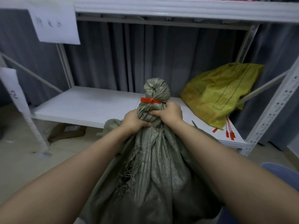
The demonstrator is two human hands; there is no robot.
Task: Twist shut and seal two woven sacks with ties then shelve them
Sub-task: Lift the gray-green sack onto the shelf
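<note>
A grey-green woven sack [155, 175] stands in front of me with its neck twisted into a knob. A red tie [149, 100] circles the neck just above my hands. My left hand [134, 121] and my right hand [168, 113] both grip the twisted neck below the tie. A yellow woven sack [216, 94] lies on the right end of the white shelf [84, 105], leaning against the curtain. Several loose red ties [229, 133] lie on the shelf by the yellow sack's mouth.
The metal rack has white uprights [271, 113] at the right and an upper shelf [178, 8] overhead. A cardboard box [68, 131] lies on the floor under the shelf. Paper sheets [55, 25] hang at the left. Something blue [279, 173] is at lower right.
</note>
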